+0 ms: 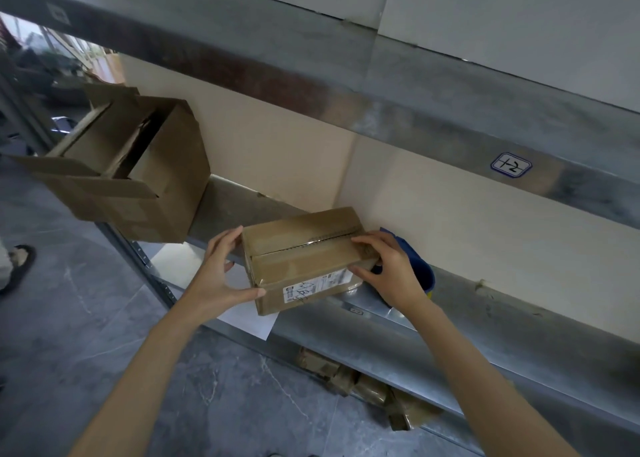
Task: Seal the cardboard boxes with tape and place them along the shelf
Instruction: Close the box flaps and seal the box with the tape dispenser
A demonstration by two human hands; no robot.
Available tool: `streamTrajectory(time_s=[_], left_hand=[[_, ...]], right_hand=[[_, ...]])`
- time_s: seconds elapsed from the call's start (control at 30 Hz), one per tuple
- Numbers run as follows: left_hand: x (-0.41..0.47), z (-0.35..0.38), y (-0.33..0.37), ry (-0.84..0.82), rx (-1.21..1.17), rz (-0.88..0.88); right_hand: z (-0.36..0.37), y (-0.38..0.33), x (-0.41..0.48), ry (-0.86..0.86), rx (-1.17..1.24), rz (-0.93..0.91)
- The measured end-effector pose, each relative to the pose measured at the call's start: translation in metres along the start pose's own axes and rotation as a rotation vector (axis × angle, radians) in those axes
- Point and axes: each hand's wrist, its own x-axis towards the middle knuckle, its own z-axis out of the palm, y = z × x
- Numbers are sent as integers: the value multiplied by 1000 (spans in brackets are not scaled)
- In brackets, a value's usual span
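A small brown cardboard box (304, 259) rests on the metal shelf (485, 325), its top flaps closed and a strip of clear tape along the seam. A white label is on its front side. My left hand (221, 276) grips the box's left end, thumb at the lower front corner. My right hand (388, 269) clasps the right end, fingers on the top over the tape. A blue tape dispenser (419, 266) lies on the shelf just behind my right hand, mostly hidden.
A larger open cardboard box (138, 172) with raised flaps stands at the shelf's left end. White paper (249, 318) lies under the small box. An upper shelf beam (450, 121) overhangs. Several taped boxes (374, 391) sit on the lower shelf. A person's sandalled foot (20, 259) is on the floor at left.
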Motion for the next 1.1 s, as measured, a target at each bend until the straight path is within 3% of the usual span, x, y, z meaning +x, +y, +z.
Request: streamTrajectory(time_s=[0.17,0.27,0.5,0.73,1.1], left_hand=[[8,14,14,7,-73,-15],[16,30,25,99,-118,-45],[42,57,37,320,25,36],[52,58,34,273,347,236],[58,57,35,260,193,226]], right_hand=[[2,7,-10,35,-5,21],[2,10,-15,19,23,14],[6,8,-19,87,68,81],[15,2,-10,15,67,59],[21,9,-7,49,77,62]])
